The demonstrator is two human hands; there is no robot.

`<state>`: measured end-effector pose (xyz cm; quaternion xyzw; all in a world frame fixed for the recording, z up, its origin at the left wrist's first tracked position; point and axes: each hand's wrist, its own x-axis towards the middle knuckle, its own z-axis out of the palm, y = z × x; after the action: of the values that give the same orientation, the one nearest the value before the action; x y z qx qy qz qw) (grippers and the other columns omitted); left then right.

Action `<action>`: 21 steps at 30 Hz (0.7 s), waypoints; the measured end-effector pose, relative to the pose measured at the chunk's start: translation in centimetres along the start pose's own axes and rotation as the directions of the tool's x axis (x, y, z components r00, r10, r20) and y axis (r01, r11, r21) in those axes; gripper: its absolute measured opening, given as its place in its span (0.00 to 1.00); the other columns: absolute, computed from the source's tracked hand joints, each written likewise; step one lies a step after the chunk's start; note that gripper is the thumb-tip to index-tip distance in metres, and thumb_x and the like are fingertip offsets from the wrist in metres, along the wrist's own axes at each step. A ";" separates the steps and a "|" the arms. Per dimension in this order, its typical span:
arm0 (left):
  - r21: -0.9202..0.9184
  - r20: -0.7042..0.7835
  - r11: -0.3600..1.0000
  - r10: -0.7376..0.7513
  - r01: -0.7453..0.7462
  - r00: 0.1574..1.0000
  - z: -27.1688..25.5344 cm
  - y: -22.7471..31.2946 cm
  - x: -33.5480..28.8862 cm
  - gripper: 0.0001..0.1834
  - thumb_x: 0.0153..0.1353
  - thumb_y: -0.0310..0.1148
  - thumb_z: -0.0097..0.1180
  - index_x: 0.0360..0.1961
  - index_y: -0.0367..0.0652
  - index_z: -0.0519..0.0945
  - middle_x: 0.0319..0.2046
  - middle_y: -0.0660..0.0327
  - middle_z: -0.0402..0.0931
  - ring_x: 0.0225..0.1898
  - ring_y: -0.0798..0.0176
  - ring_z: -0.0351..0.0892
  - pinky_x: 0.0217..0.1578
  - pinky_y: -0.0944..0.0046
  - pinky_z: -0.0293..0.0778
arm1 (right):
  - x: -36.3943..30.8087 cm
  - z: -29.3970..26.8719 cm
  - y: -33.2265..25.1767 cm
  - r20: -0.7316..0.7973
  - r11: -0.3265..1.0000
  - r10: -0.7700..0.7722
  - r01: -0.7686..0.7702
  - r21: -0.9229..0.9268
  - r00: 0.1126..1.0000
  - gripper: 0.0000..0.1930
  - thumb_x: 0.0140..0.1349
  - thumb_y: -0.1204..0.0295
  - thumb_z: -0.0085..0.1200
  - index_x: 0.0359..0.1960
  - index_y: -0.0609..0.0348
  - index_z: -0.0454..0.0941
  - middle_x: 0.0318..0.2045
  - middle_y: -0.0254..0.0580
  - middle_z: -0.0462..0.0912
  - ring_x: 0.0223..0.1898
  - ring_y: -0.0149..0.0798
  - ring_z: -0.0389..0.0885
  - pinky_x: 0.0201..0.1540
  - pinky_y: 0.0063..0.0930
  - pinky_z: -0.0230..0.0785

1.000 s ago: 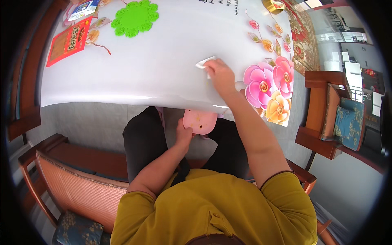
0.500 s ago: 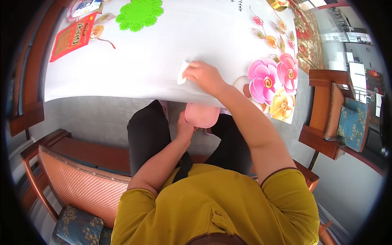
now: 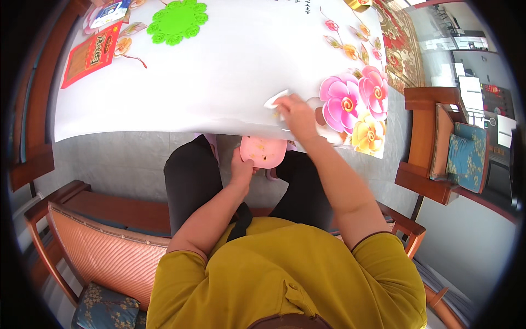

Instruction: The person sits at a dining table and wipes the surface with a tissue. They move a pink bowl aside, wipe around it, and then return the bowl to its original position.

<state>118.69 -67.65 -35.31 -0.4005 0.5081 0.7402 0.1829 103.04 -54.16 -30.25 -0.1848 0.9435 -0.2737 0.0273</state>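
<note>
My left hand [image 3: 244, 166] grips the near left side of a shallow pink dish [image 3: 278, 153], just below the near edge of the table. Several small yellowish and dark scraps lie in the dish. Over the white tablecloth [image 3: 181, 93], my right hand [image 3: 298, 116] pinches a folded white tissue [image 3: 276, 99] against the cloth, near the front edge. A few yellowish specks show on the cloth beside its fingertips. To the right of that hand are the large pink and yellow flowers printed on the cloth.
At the far left lie a red packet [image 3: 93, 54] and a blue-and-white package [image 3: 112, 13]. A green scalloped mat [image 3: 176, 23] lies farther back, and a gold object [image 3: 359, 5] sits at the far right. Wooden chairs [image 3: 424, 142] flank the table.
My right hand has moved the tissue to the right and slightly nearer. The pink dish has tilted, so its inside with the scraps shows more clearly. The whole view has shifted slightly.
</note>
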 end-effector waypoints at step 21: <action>0.079 0.003 0.997 0.028 -0.028 1.000 -0.8 0.3 -0.8 0.24 0.49 0.15 0.42 0.51 0.38 0.66 0.37 0.54 0.74 0.27 0.63 0.76 0.21 0.67 0.70 | -8.5 0.4 -2.5 0.292 0.972 -0.229 0.202 0.122 0.928 0.04 0.55 0.72 0.54 0.33 0.53 0.78 0.33 0.44 0.77 0.35 0.47 0.77 0.38 0.38 0.70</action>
<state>119.26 -68.42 -34.63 -0.3850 0.5422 0.7226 0.1888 111.88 -53.21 -29.67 -0.3258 0.8886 -0.2856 0.1503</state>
